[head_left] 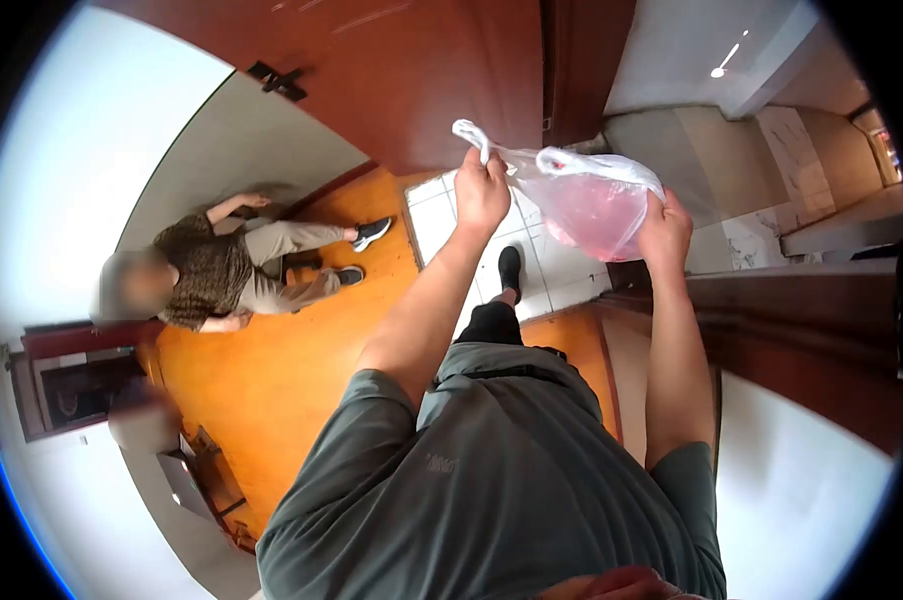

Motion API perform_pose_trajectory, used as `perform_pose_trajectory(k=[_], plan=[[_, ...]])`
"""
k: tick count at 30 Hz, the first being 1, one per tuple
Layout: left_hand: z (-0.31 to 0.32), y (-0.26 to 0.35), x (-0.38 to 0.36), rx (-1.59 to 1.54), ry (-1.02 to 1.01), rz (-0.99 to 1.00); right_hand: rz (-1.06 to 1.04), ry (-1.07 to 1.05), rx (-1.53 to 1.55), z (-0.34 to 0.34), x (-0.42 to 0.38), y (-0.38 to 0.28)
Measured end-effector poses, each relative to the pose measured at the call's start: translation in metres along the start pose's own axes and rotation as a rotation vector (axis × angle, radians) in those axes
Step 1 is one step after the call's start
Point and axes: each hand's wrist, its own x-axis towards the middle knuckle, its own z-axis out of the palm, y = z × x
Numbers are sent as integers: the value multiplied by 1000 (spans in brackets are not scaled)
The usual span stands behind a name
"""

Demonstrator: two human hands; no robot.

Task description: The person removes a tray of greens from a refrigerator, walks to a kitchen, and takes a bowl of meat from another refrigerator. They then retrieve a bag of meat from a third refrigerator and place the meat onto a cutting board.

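Observation:
A thin see-through plastic bag (596,205) with something pink or red inside hangs stretched between my two hands, above white floor tiles. My left hand (482,192) is closed round one white twisted handle of the bag, whose loop sticks up past my fingers. On the other side, my right hand (665,232) grips the bag's edge near its second handle. What exactly lies inside the bag cannot be made out.
A reddish-brown door (411,80) with a dark handle stands ahead. At the left a person (211,265) sits against the wall, feet on the orange floor (261,390). Dark wooden framing (801,335) runs along the right. A tiled passage (731,160) lies beyond.

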Motion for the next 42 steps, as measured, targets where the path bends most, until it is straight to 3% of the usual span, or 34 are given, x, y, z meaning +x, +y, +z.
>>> perform_pose_trajectory(k=[3, 6, 7, 8, 12, 16, 17, 20, 21, 24, 26, 28, 30, 31, 35, 38, 42], plan=[[33, 2, 74, -72, -166, -2, 70, 11, 45, 33, 67, 34], [72, 14, 141, -609, -257, -285, 92, 149, 1, 36, 122, 54], [89, 18, 161, -677, -368, -328, 114, 142, 12, 30, 135, 58], [98, 30, 176, -693, -573, -319, 142, 153, 71, 26, 149, 66], [171, 86, 225, -891, -972, -227, 249, 165, 170, 16, 198, 115], [254, 121, 245, -844, -1169, -278, 354, 224, 41, 20, 235, 199], [275, 125, 250, -832, -1207, -288, 390, 224, 264, 24, 245, 185], [332, 136, 261, -873, -1293, -440, 391, 317, 252, 32, 274, 187], [349, 141, 269, -859, -1307, -475, 295, 374, 181, 31, 291, 184], [392, 167, 286, -777, -1147, -631, 148, 466, -81, 28, 330, 169], [415, 179, 301, -684, -1188, -577, 141, 395, -275, 13, 357, 169], [438, 173, 322, -740, -1298, -477, 191, 383, -176, -4, 371, 190], [453, 175, 354, -697, -1219, -492, 261, 402, -56, -18, 402, 201], [466, 179, 362, -653, -1187, -456, 176, 455, -60, -29, 410, 215], [538, 182, 396, -853, -1383, -508, 141, 407, -239, -70, 435, 231], [600, 200, 393, -739, -1340, -475, 135, 314, -177, -95, 450, 246], [681, 230, 402, -752, -1538, -486, 547, 226, -31, -123, 466, 263]])
